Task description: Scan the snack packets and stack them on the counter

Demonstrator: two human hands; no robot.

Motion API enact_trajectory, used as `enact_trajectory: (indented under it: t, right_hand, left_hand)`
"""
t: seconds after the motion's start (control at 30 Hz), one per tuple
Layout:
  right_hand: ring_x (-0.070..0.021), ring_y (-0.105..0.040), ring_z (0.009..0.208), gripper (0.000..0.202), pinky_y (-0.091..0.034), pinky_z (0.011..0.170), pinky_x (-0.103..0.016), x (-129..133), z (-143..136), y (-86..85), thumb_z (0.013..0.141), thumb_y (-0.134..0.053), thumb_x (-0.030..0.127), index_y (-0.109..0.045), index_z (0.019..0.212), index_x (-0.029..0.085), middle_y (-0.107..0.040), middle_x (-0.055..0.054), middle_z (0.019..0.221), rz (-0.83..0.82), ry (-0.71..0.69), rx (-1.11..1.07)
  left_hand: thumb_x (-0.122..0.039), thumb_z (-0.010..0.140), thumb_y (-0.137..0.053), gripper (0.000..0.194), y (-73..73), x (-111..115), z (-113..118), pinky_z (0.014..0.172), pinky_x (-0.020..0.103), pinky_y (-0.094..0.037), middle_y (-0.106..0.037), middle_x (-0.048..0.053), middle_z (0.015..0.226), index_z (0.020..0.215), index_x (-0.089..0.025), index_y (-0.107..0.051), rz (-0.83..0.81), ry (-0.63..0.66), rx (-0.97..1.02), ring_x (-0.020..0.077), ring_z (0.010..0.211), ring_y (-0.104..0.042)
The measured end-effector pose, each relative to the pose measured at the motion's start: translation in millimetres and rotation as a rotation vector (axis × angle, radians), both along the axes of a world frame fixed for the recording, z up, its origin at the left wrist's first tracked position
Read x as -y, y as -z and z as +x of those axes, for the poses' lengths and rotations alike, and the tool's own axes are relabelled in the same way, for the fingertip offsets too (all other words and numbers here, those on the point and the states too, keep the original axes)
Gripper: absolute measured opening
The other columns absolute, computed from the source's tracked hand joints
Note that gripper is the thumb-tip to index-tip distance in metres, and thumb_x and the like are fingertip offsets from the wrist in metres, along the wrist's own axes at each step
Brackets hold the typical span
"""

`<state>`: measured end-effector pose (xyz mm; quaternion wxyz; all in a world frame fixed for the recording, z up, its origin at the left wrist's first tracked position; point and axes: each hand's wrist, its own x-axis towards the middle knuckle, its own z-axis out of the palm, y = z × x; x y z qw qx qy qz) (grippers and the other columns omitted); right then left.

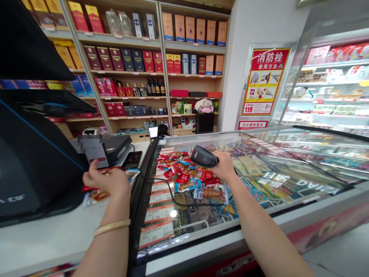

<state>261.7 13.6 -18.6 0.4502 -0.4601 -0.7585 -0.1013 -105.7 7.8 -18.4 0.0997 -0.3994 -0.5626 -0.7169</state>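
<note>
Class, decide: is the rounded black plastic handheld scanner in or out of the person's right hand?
In: the right hand grips the black scanner, which juts out leftward.

Slim gold-toned bangle [112, 227], perhaps metal, on left forearm [105, 254], right forearm [259, 223] bare

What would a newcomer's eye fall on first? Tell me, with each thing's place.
The heap of bright packets on the glass-topped chest stands out first, a black scanner near it in the right hand. Behind, a red poster on the wall comes next. The left hand is at more packets on the white counter.
</note>
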Motion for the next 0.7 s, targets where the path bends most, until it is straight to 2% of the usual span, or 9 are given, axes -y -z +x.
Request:
enact_trajectory:
  t: [0.07,0.1,0.17,0.23,0.3,0.37,0.5,0.6,0.7]
  right_hand:
    - [-0.0224,-0.066,0.078,0.019,-0.04,0.07,-0.03,-0.8,4.0,-1.3,0.068,-0.07,0.029,-0.071,0.085,0.02,-0.072,-0.005,0.081,0.03,0.042,-0.034]
    - [-0.0226,-0.066,0.077,0.018,-0.04,0.07,-0.03,-1.2,6.4,-2.1,0.069,-0.07,0.029,-0.072,0.084,0.02,-0.072,-0.005,0.08,0.043,0.07,-0.057]
    - [-0.0234,-0.066,0.076,0.018,-0.041,0.069,-0.03,-2.2,12.0,-3.5,0.069,-0.069,0.031,-0.072,0.083,0.02,-0.072,-0.005,0.078,0.054,0.133,-0.107]
    - [-0.0244,-0.066,0.077,0.018,-0.043,0.069,-0.03,-3.5,17.5,-4.2,0.069,-0.069,0.033,-0.072,0.082,0.02,-0.073,-0.006,0.079,0.05,0.194,-0.162]
    - [-0.0254,-0.067,0.076,0.018,-0.044,0.068,-0.03,-5.3,21.6,-3.9,0.069,-0.069,0.035,-0.072,0.08,0.021,-0.073,-0.007,0.08,0.041,0.248,-0.216]
    - [-0.0261,-0.068,0.076,0.019,-0.045,0.068,-0.031,-6.9,23.4,-3.1,0.069,-0.069,0.036,-0.072,0.081,0.021,-0.074,-0.007,0.08,0.029,0.286,-0.249]
    - [-0.0265,-0.068,0.081,0.021,-0.044,0.069,-0.03,-8.1,20.9,-2.1,0.068,-0.069,0.033,-0.073,0.086,0.021,-0.074,-0.007,0.083,0.025,0.266,-0.199]
    - [-0.0262,-0.067,0.082,0.019,-0.043,0.07,-0.03,-6.9,16.7,-2.3,0.067,-0.071,0.032,-0.072,0.083,0.02,-0.073,-0.007,0.081,0.036,0.247,-0.153]
    - [-0.0243,-0.066,0.079,0.015,-0.041,0.068,-0.029,-5.9,13.5,-2.1,0.069,-0.069,0.032,-0.071,0.079,0.021,-0.072,-0.006,0.08,0.025,0.236,-0.135]
  left_hand:
    - [0.001,0.067,-0.05,0.05,-5.8,0.8,16.6,0.111,0.058,-0.028,-0.044,0.017,0.125,0.116,-0.009,-0.055,0.025,-0.169,0.058,0.0349,0.126,-0.039]
    - [0.0,0.067,-0.051,0.047,-7.7,0.5,26.1,0.109,0.055,-0.032,-0.047,0.017,0.121,0.112,-0.009,-0.059,0.019,-0.188,0.038,0.0336,0.123,-0.043]
    - [-0.004,0.071,-0.052,0.039,-8.0,-1.1,46.1,0.106,0.05,-0.039,-0.054,0.015,0.114,0.108,-0.011,-0.063,-0.02,-0.059,-0.115,0.0303,0.117,-0.049]
    - [-0.01,0.077,-0.05,0.033,-3.3,-3.6,66.8,0.103,0.046,-0.043,-0.059,0.013,0.111,0.105,-0.014,-0.065,-0.058,0.132,-0.315,0.0272,0.114,-0.054]
    - [-0.013,0.08,-0.048,0.031,4.4,-5.9,86.7,0.102,0.044,-0.044,-0.062,0.012,0.116,0.105,-0.018,-0.067,-0.127,0.325,-0.541,0.0256,0.113,-0.057]
    - [-0.012,0.081,-0.046,0.035,12.8,-7.1,104.0,0.104,0.045,-0.043,-0.062,0.012,0.125,0.105,-0.02,-0.069,-0.214,0.439,-0.753,0.0263,0.119,-0.056]
    - [-0.007,0.078,-0.044,0.041,25.3,-7.5,123.6,0.11,0.052,-0.033,-0.058,0.009,0.138,0.103,-0.023,-0.072,-0.382,0.454,-1.041,0.0292,0.136,-0.042]
    - [-0.007,0.078,-0.046,0.043,30.9,-9.8,124.7,0.112,0.054,-0.03,-0.056,0.009,0.141,0.109,-0.022,-0.072,-0.483,0.417,-1.11,0.0312,0.14,-0.037]
    - [-0.004,0.078,-0.044,0.049,34.1,-14.2,119.5,0.113,0.053,-0.028,-0.059,0.01,0.138,0.116,-0.021,-0.069,-0.529,0.391,-1.116,0.0293,0.139,-0.04]
